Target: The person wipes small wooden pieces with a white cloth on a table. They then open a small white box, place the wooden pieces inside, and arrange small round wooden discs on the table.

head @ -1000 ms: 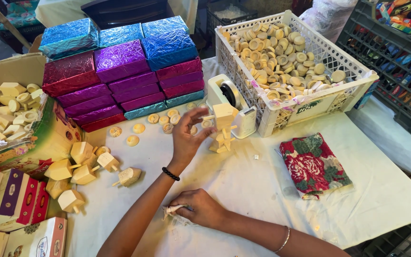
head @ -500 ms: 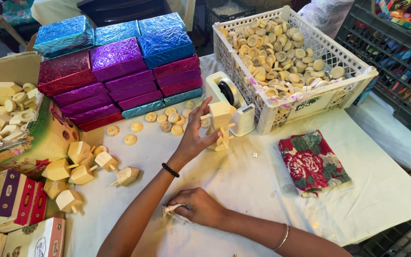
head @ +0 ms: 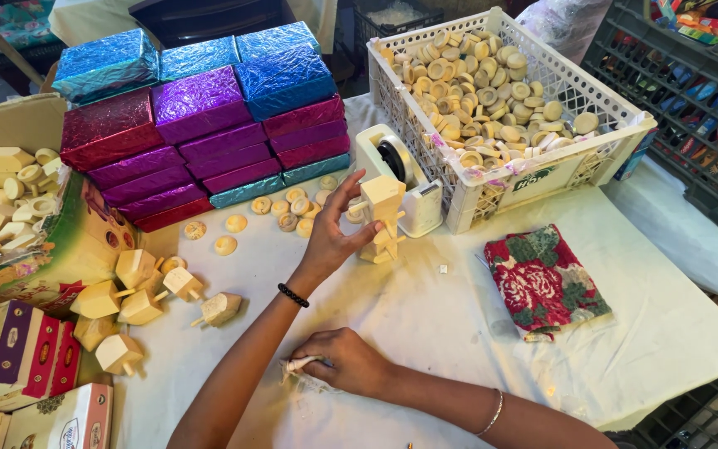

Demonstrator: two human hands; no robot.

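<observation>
White-clothed table (head: 459, 333), left hand (head: 330, 237) touching pale wooden block stack (head: 380, 218), upright

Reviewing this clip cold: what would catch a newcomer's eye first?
Probably the stack of shiny foil-wrapped boxes, blue, purple and magenta, at the table's back left. Right of it, a white crate brims with pale wooden discs. In the middle, the left hand grips a small stack of pale wooden tops, while the right hand rests on the white cloth near the front edge.
</observation>
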